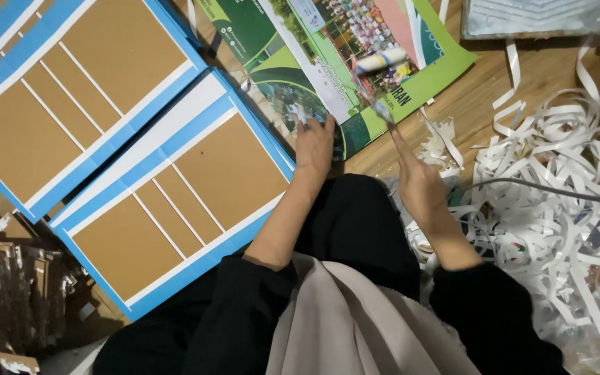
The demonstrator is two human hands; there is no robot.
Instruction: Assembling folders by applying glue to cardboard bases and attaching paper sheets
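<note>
Blue-bordered cardboard panels (175, 201) stacked left, left hand (314, 142) flat with fingers spread pinning the green printed sheet (355, 62) on the floor, right hand (417, 182) closed on a thin blade-like tool (382, 110) at the sheet's edge, paper strips (557, 201) heaped right.

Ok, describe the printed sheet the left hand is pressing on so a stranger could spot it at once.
Start at the two big brown cardboard panels with blue and white borders on the wooden floor. Just right of them, under the left hand, lies the glossy green printed poster. It alone carries colour photographs; the heap of white paper strips beside it is plain.
</note>
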